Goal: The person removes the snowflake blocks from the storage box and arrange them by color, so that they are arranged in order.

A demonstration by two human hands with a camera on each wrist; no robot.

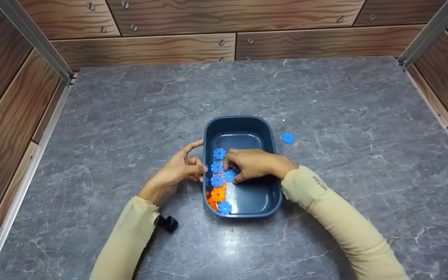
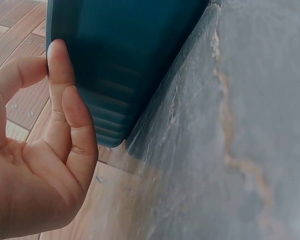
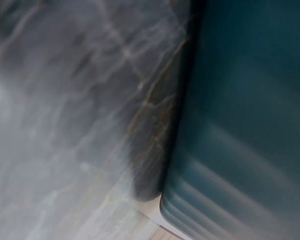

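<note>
A dark blue rectangular box (image 1: 253, 204) with rounded corners stands on the table. Several blue and orange (image 1: 218, 194) notched flower-shaped discs lie inside it, along its left side. My left hand (image 1: 177, 169) holds the box's left wall, its thumb at the rim and fingertips against the outside; the left wrist view shows this hand (image 2: 45, 145) by the ribbed wall (image 2: 120, 75). Reaching in over the right rim, my right hand (image 1: 253, 163) pinches a blue flower disc (image 1: 230, 176) between thumb and fingers. The right wrist view shows only the box's outer wall (image 3: 250, 125), no hand.
A single blue flower disc (image 1: 287, 138) lies on the grey marbled table (image 1: 150, 105), right of the box. A black strap piece (image 1: 168, 223) shows at the left sleeve's cuff. Wood-patterned panels (image 1: 177, 15) border the table at the back and sides.
</note>
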